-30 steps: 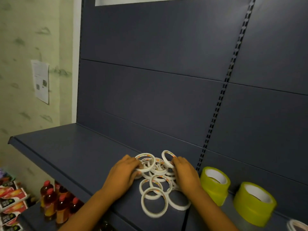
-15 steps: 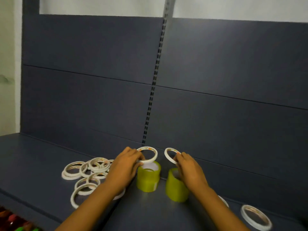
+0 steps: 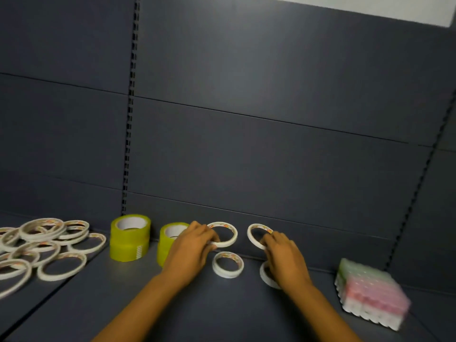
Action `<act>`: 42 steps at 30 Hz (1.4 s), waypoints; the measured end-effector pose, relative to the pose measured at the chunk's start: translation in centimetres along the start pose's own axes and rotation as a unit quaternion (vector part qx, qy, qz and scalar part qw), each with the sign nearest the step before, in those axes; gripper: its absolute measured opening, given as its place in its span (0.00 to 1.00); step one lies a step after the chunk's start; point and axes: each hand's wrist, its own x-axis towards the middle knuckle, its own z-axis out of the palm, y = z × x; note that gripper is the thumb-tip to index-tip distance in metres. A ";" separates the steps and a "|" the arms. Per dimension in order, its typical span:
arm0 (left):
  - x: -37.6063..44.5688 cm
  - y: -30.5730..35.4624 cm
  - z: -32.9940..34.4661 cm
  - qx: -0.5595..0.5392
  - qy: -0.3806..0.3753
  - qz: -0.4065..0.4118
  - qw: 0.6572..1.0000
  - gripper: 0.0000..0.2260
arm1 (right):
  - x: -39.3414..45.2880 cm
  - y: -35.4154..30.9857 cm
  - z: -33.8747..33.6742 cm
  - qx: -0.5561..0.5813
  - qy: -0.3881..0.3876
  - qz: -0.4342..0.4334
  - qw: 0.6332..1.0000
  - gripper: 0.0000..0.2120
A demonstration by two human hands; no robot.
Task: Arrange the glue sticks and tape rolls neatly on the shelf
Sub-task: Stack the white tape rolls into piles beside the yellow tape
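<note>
My left hand pinches a thin white tape ring just above the dark shelf. My right hand pinches a second white ring, tilted up near the back panel. A thicker white tape roll lies flat between the hands. Another white ring lies partly hidden under my right wrist. Two yellow-green tape stacks stand to the left: one in the open, the other partly behind my left hand.
A loose pile of several thin white rings covers the shelf's left part. A blurred pink, green and white block of packed items sits at the right. The slotted back panel rises right behind everything.
Each hand has carried its white ring to the right, past the two yellow-green stacks. The view swung right, bringing the pink block and the flat white rolls into sight.
</note>
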 end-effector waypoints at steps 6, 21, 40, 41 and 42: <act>-1.0 1.9 4.9 -0.008 -0.005 -0.018 1.000 0.07 | -3.4 3.1 2.6 0.036 -0.003 0.060 0.998 0.10; -3.2 1.1 9.7 0.011 -0.020 -0.044 0.999 0.05 | -6.2 5.5 8.2 0.066 0.048 0.084 0.993 0.13; -3.6 0.1 10.7 0.041 -0.071 -0.072 0.994 0.06 | -6.5 5.7 8.4 0.076 0.066 0.085 0.991 0.11; -3.6 0.1 10.8 0.042 -0.072 -0.073 0.994 0.07 | -6.5 5.7 8.5 0.077 0.061 0.085 0.992 0.11; -3.6 0.1 10.8 0.044 -0.072 -0.074 0.994 0.07 | -6.5 5.7 8.6 0.076 0.055 0.084 0.992 0.11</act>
